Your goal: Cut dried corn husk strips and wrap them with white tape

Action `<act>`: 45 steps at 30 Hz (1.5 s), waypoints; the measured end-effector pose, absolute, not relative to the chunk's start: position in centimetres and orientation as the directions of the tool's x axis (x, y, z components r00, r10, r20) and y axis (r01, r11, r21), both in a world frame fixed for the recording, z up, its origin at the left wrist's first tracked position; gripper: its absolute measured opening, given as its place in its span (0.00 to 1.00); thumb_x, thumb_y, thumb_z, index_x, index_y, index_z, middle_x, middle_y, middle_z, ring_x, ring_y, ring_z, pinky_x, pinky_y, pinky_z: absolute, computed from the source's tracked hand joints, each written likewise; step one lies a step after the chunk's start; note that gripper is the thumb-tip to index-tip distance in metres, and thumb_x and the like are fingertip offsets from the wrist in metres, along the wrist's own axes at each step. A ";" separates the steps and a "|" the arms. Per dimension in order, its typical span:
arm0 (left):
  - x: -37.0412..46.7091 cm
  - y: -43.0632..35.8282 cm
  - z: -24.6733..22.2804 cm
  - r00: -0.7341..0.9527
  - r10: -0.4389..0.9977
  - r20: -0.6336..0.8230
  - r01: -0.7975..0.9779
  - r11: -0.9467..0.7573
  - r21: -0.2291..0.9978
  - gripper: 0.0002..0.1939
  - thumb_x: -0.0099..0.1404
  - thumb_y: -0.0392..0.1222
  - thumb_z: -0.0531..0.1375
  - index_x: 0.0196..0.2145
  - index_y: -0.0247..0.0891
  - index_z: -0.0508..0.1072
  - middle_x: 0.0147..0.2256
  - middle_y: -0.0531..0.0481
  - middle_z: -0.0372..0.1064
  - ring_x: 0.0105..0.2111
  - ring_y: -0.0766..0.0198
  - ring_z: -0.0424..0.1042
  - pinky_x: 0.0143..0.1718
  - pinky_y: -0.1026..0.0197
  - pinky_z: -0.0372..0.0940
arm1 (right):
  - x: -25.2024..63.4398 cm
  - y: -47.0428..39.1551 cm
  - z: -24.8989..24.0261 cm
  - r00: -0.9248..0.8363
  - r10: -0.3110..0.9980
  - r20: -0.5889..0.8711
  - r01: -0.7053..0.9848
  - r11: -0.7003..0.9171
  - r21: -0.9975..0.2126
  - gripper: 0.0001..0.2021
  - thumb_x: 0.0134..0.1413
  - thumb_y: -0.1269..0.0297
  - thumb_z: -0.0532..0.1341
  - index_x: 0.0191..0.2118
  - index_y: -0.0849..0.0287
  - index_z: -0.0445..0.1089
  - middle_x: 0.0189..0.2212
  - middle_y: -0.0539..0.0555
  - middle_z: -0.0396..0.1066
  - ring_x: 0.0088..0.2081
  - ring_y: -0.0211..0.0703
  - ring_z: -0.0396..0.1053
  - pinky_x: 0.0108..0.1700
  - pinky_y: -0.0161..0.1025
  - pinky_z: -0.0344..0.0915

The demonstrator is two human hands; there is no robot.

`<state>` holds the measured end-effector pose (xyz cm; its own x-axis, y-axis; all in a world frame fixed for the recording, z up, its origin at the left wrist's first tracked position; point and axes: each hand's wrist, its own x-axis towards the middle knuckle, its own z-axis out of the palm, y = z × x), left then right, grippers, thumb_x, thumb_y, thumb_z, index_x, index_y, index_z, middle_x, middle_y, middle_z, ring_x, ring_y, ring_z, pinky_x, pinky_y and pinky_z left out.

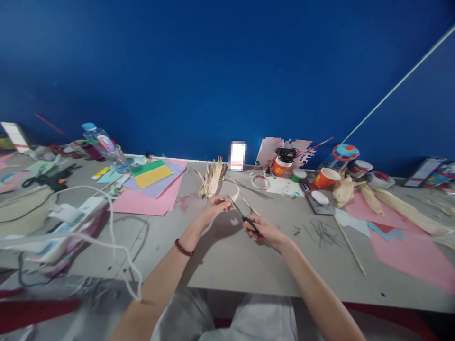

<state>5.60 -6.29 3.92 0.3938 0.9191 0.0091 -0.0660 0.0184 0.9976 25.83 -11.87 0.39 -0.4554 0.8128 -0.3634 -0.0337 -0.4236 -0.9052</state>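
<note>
Black-handled scissors [250, 224] are gripped in my right hand [262, 232], their blades pointing up and left toward the fingers of my left hand [217, 206]. Those left fingers are pinched together at a thin pale strip [237, 191] that looks like dried husk and curves up behind the blade tips. Whether the blades touch the strip I cannot tell. Just beyond my left hand stands a bundle of dried corn husks [212, 179]. A thin stick [250, 207] lies behind the scissors.
Pink paper [142, 202] and coloured sheets lie left, near a white power strip [71, 227] with looping cables. A phone [238, 155] leans against the blue wall. Rightward are a tape roll [260, 182], an orange paper cup [326, 178], short dark wires [325, 233] and a wooden stick [350, 245].
</note>
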 end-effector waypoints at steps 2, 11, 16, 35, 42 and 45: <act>5.6 -6.2 3.7 0.386 0.922 0.008 -0.073 0.022 0.997 0.10 0.52 0.45 0.61 0.22 0.35 0.71 0.23 0.52 0.68 0.24 0.69 0.64 0.30 0.64 0.60 | 25.7 -11.9 0.4 -0.466 0.805 -0.367 -0.031 -0.429 -0.903 0.19 0.45 0.48 0.63 0.26 0.59 0.60 0.12 0.40 0.52 0.13 0.25 0.45 0.16 0.27 0.40; 6.2 -6.5 3.8 0.357 0.934 -0.002 -0.066 0.028 0.997 0.13 0.52 0.49 0.62 0.22 0.35 0.71 0.21 0.52 0.67 0.23 0.68 0.64 0.28 0.64 0.59 | 24.8 -12.2 1.5 -0.480 0.797 -0.366 -0.038 -0.436 -0.899 0.20 0.45 0.45 0.61 0.27 0.58 0.59 0.11 0.40 0.52 0.13 0.25 0.44 0.16 0.27 0.39; 6.3 -6.5 3.6 0.374 0.927 -0.015 -0.063 0.042 0.997 0.14 0.52 0.50 0.62 0.22 0.34 0.72 0.21 0.52 0.66 0.23 0.68 0.64 0.28 0.64 0.59 | 24.9 -12.2 1.5 -0.484 0.797 -0.361 -0.042 -0.433 -0.901 0.20 0.46 0.45 0.61 0.27 0.58 0.60 0.12 0.40 0.52 0.13 0.26 0.45 0.17 0.28 0.41; 5.9 -6.3 3.6 0.387 0.922 -0.029 -0.086 0.067 0.994 0.10 0.51 0.44 0.61 0.20 0.34 0.70 0.22 0.52 0.67 0.23 0.69 0.64 0.29 0.64 0.59 | 25.5 -11.9 0.6 -0.467 0.806 -0.364 -0.016 -0.419 -0.908 0.19 0.46 0.47 0.61 0.27 0.59 0.60 0.12 0.40 0.51 0.14 0.25 0.43 0.16 0.28 0.39; 5.5 -6.3 4.0 0.396 0.918 0.010 -0.069 0.019 0.997 0.11 0.54 0.45 0.60 0.22 0.34 0.71 0.23 0.52 0.66 0.24 0.69 0.63 0.30 0.63 0.59 | 25.6 -11.9 0.4 -0.475 0.803 -0.361 -0.031 -0.425 -0.905 0.19 0.46 0.48 0.62 0.27 0.59 0.60 0.13 0.40 0.51 0.14 0.25 0.44 0.17 0.28 0.39; 5.4 -6.2 4.2 0.390 0.921 0.017 -0.062 0.008 0.998 0.11 0.53 0.46 0.60 0.22 0.34 0.70 0.23 0.52 0.66 0.24 0.69 0.63 0.31 0.64 0.59 | 25.7 -11.9 0.2 -0.472 0.802 -0.366 -0.040 -0.435 -0.900 0.18 0.46 0.49 0.63 0.28 0.59 0.60 0.13 0.40 0.52 0.13 0.25 0.44 0.16 0.28 0.39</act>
